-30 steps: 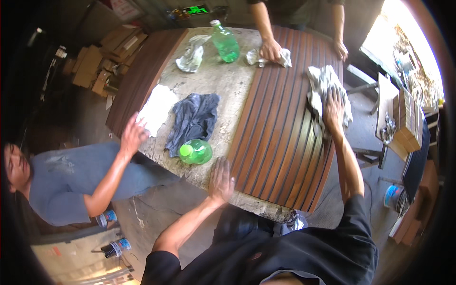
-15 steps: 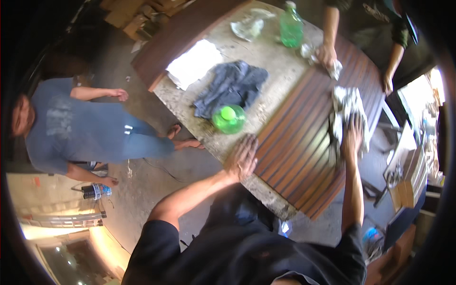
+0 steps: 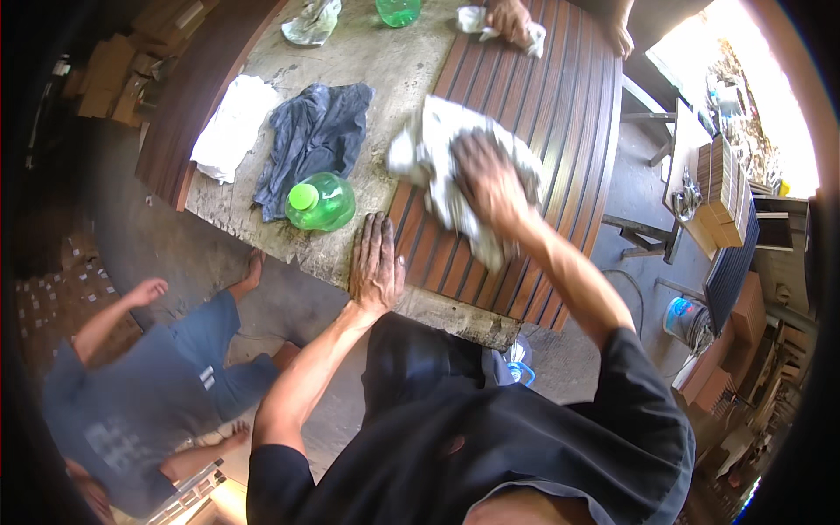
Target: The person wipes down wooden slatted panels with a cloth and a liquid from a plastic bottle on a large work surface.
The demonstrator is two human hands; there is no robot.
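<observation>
My right hand [image 3: 492, 179] presses a white and grey rag [image 3: 437, 122] onto a dark brown grooved wood panel [image 3: 560, 114], its fingers slightly blurred by motion. The rag is bunched under the palm, with loose ends spreading over the slats. My left hand [image 3: 376, 269] rests flat at the panel's near left corner, fingers stretched out on the worn tabletop [image 3: 306, 254]. A green bottle with a light green cap [image 3: 322, 201] lies just beyond it. Behind the bottle is a crumpled dark grey cloth [image 3: 317, 131], and left of that a folded white cloth [image 3: 234, 127].
Across the table, a co-worker's hand [image 3: 512, 22] holds a white wad on the panel. Another person [image 3: 131, 402] stands at the left. A second green bottle [image 3: 398, 9] and a crumpled clear wrapper [image 3: 313, 22] lie farther off. To the right are a bucket [image 3: 687, 319] and stacked boards [image 3: 722, 188].
My right hand has swept the rag leftward across the panel, to its left edge. My left hand stays by the corner. The view has turned, and the person at left appears lower.
</observation>
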